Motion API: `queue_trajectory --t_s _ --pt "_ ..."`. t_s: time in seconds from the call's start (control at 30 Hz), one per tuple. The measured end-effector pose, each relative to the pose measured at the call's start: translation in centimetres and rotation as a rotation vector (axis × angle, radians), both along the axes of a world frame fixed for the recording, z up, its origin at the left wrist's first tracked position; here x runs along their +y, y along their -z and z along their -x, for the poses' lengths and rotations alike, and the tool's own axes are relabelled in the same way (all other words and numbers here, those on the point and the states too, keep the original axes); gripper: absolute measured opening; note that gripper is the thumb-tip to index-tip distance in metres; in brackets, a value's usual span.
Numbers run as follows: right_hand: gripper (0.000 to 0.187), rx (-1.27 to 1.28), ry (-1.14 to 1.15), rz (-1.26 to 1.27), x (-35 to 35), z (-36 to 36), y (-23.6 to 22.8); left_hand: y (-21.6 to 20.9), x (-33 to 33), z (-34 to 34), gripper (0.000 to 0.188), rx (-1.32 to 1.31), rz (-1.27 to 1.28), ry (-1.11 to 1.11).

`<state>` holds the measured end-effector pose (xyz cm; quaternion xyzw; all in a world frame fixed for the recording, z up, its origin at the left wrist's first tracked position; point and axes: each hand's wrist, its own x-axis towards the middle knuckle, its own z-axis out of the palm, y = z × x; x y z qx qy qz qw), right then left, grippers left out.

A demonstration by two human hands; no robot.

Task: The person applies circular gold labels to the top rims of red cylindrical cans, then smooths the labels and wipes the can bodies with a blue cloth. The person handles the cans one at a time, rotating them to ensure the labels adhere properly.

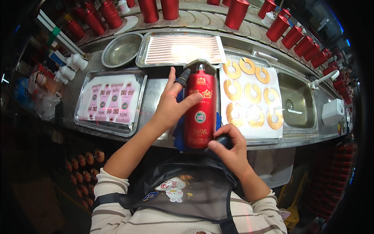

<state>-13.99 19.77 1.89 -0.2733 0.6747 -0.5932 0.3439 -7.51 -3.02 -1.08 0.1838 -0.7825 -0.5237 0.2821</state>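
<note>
A red bottle with gold print and a green-and-white round emblem lies with its neck away from me, on a dark holder with blue cloth beside it. My left hand is open; its thumb rests on the bottle's face and its fingers stretch out along the left side, one wearing a black finger cover. At the bottle's lower right, my right hand closes around a black rounded tool. The tool's working end is mostly hidden, so its kind is unclear.
Pink labels fill a left tray. Striped strips lie in a back tray, near a metal bowl. Gold ring-shaped stickers on a white sheet lie right, before a sink. Red bottles stand on a conveyor behind.
</note>
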Motion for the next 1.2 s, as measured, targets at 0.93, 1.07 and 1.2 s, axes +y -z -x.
queue_trajectory --t_s 0.93,1.07,1.2 --pt "0.027 0.103 0.224 0.098 -1.9 0.1 -2.0 0.3 3.3 -3.9 0.048 -0.054 0.293 0.060" --pt "0.027 0.198 0.281 -0.078 -1.1 2.6 0.8 1.1 1.7 -6.7 0.071 -0.093 0.129 -0.022" --pt "0.027 0.103 0.241 0.001 -0.9 2.3 -0.2 -0.1 -4.2 -5.0 0.034 -0.024 0.170 -0.366"
